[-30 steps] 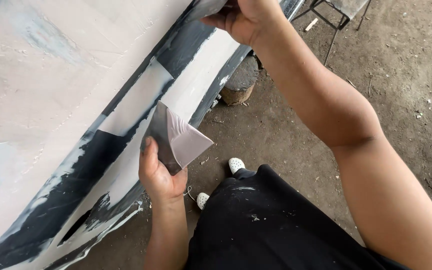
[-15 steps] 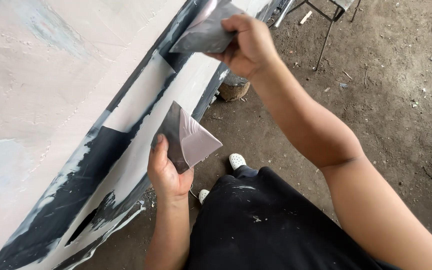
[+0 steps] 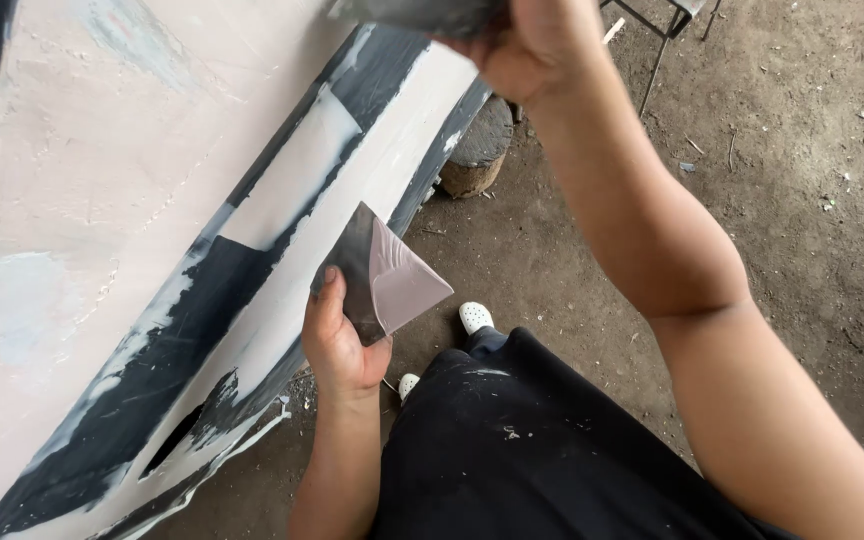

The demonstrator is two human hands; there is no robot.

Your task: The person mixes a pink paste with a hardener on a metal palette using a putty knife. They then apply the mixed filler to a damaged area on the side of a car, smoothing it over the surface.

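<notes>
Most of the car panel (image 3: 102,200) already carries pale filler, though dark bare strips remain along the lower curve and near edge. The left hand (image 3: 337,345) is clamped on a flat metal plate (image 3: 382,275) smeared with putty, held just beside the panel. The right hand (image 3: 532,40), far up at the top edge, grips a dark spreader (image 3: 422,12) against the panel. Open dirt floor (image 3: 802,200) lies right

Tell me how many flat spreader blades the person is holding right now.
2: one spreader blade in the left hand beside the car panel, another in the right hand at the top edge, partly cut off.
</notes>
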